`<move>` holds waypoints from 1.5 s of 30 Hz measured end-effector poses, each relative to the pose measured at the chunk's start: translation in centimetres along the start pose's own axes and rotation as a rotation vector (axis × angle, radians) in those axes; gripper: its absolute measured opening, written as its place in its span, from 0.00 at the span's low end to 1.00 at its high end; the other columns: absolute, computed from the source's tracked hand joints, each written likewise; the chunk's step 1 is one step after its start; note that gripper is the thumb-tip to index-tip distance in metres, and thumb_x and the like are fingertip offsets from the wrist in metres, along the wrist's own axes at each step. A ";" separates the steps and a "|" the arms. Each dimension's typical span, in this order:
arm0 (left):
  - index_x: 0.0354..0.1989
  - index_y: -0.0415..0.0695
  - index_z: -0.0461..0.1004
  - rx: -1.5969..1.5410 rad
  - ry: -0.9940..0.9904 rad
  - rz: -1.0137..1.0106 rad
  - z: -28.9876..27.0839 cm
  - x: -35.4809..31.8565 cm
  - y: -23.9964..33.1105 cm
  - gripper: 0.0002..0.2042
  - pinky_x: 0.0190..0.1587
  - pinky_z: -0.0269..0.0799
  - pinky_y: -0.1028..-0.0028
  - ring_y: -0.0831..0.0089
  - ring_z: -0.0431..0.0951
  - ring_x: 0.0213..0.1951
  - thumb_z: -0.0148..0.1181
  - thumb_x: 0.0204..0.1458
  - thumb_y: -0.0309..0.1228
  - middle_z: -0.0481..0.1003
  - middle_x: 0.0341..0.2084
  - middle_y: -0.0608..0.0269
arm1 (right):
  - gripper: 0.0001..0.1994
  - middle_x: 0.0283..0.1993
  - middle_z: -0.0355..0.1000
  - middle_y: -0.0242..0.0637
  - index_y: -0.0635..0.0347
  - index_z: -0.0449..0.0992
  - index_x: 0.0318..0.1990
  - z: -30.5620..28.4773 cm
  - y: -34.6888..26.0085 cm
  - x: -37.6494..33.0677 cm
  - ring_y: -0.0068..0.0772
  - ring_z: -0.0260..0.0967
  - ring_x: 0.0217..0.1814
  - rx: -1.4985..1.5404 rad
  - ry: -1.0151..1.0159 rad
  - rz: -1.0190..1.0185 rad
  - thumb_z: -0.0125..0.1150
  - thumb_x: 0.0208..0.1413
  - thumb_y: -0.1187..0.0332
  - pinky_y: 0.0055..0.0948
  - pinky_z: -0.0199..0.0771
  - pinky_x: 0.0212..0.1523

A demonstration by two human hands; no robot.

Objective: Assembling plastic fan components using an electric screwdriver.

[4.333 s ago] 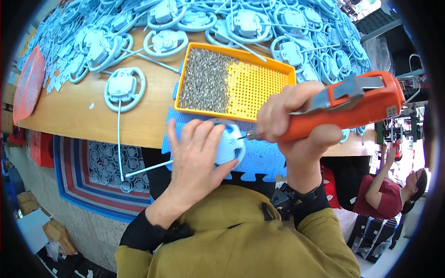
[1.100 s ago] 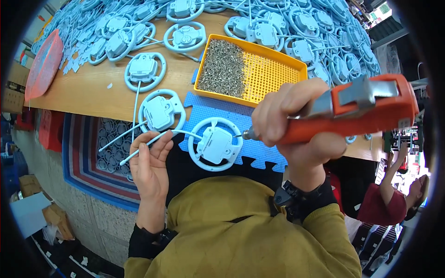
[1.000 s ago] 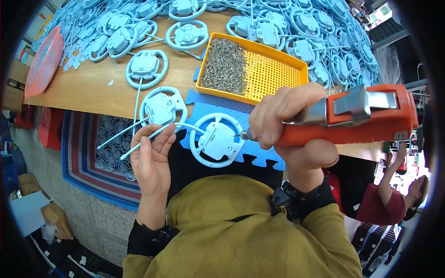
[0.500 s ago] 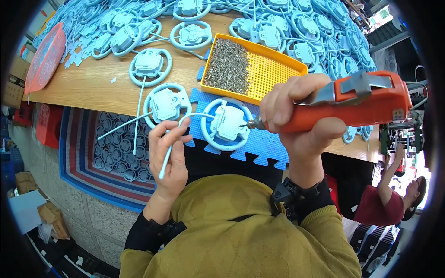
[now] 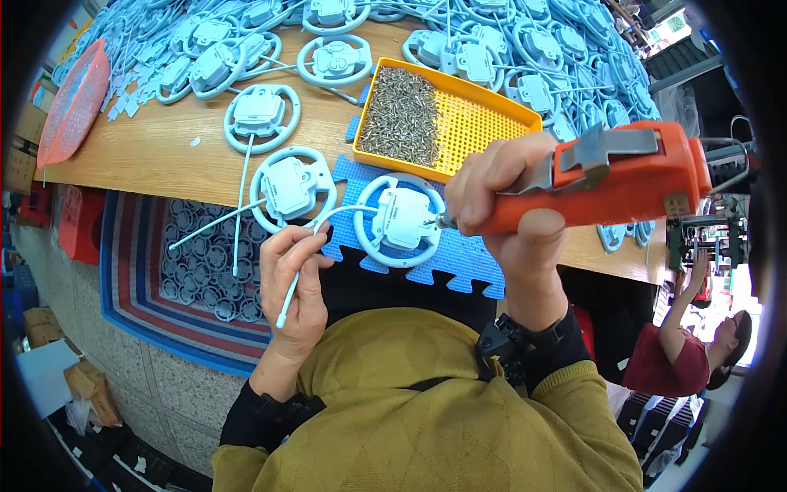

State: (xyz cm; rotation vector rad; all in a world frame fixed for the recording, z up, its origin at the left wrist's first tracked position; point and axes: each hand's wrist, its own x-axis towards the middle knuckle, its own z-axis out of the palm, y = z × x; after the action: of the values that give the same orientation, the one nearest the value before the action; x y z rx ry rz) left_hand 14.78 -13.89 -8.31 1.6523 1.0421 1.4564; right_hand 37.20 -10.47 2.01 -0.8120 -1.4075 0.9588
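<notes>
My right hand [image 5: 512,193] is closed round an orange-red electric screwdriver [image 5: 607,184]. Its tip meets the right side of the box at the centre of a light-blue toy steering wheel [image 5: 402,217], which lies back-side up on a blue foam mat [image 5: 471,261]. From that wheel a thin blue stem [image 5: 348,208] curves left into my left hand [image 5: 293,283]. The fingers of this hand pinch the stem, and its loose end sticks out below them. A second steering wheel [image 5: 288,190] lies just beyond my left hand, its straight stem pointing left.
Behind the mat, a yellow tray [image 5: 492,125] holds many small screws [image 5: 400,115]. More blue wheels [image 5: 475,66] are heaped at the back. A pink basket [image 5: 75,115] stands at far left. A striped-edged container of wheels [image 5: 213,262] sits below the table. Another person [image 5: 676,357] is at right.
The screwdriver and my right hand have shifted slightly left, bringing the tip closer against the wheel's box. My left hand keeps its pinch on the stem. The whole view has shifted a little.
</notes>
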 end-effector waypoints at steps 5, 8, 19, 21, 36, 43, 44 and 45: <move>0.47 0.37 0.75 0.549 -0.028 0.189 -1.8 2.8 -0.1 0.13 0.51 0.65 0.60 0.51 0.69 0.52 0.54 0.54 0.25 0.67 0.48 0.47 | 0.29 0.22 0.67 0.34 0.58 0.65 0.37 -0.1 0.2 0.0 0.26 0.62 0.19 -0.028 -0.057 0.017 0.61 0.50 0.39 0.27 0.67 0.23; 0.47 0.43 0.77 0.763 -0.065 0.280 -1.8 5.4 -1.1 0.16 0.56 0.59 0.54 0.46 0.64 0.57 0.57 0.48 0.24 0.67 0.51 0.46 | 0.29 0.22 0.66 0.34 0.58 0.65 0.38 0.0 0.8 0.1 0.26 0.62 0.19 0.017 -0.032 0.036 0.60 0.50 0.38 0.27 0.66 0.23; 0.42 0.53 0.78 0.779 -0.194 0.354 -1.7 6.7 -2.5 0.16 0.54 0.62 0.55 0.50 0.63 0.55 0.66 0.42 0.28 0.67 0.50 0.57 | 0.31 0.23 0.61 0.27 0.56 0.67 0.41 -0.3 0.3 2.3 0.20 0.58 0.19 0.223 0.052 -0.109 0.52 0.52 0.33 0.23 0.61 0.23; 0.42 0.53 0.79 0.811 -0.210 0.356 -4.0 6.5 -2.6 0.16 0.55 0.62 0.55 0.49 0.64 0.56 0.66 0.42 0.27 0.67 0.50 0.55 | 0.30 0.23 0.61 0.27 0.56 0.67 0.41 -0.4 0.6 2.4 0.20 0.58 0.19 0.202 0.092 -0.112 0.53 0.52 0.34 0.23 0.61 0.23; 0.68 0.42 0.53 1.043 0.093 -0.147 -23.8 4.6 -0.2 0.42 0.66 0.50 0.57 0.48 0.55 0.65 0.63 0.39 0.24 0.56 0.63 0.45 | 0.29 0.23 0.62 0.28 0.57 0.66 0.41 -3.7 2.0 4.9 0.21 0.58 0.20 0.130 0.188 -0.181 0.54 0.53 0.36 0.24 0.61 0.25; 0.59 0.45 0.67 0.906 -0.398 0.367 -4.4 17.9 -3.2 0.31 0.63 0.51 0.52 0.51 0.60 0.62 0.66 0.41 0.28 0.64 0.58 0.51 | 0.28 0.25 0.64 0.29 0.57 0.68 0.43 -6.7 3.2 5.6 0.23 0.59 0.23 0.122 0.262 -0.155 0.55 0.55 0.39 0.26 0.60 0.28; 0.59 0.45 0.67 0.894 -0.404 0.372 -3.3 19.6 -4.5 0.31 0.63 0.51 0.52 0.51 0.60 0.62 0.66 0.41 0.28 0.64 0.58 0.51 | 0.27 0.25 0.64 0.30 0.57 0.68 0.43 -6.7 3.2 5.7 0.24 0.59 0.24 0.115 0.271 -0.154 0.56 0.55 0.39 0.27 0.60 0.29; 0.58 0.46 0.68 0.913 -0.453 0.411 -1.8 21.1 -5.9 0.29 0.62 0.54 0.53 0.51 0.62 0.60 0.64 0.42 0.28 0.66 0.57 0.51 | 0.27 0.25 0.64 0.30 0.57 0.68 0.43 -7.0 3.3 5.7 0.25 0.59 0.24 0.117 0.285 -0.157 0.57 0.54 0.40 0.28 0.60 0.29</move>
State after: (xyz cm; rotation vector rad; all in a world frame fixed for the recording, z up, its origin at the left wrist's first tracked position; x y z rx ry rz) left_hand 13.25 7.66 -4.11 2.8099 1.2196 0.7392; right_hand 43.59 -3.38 1.25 -0.7084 -1.1396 0.7641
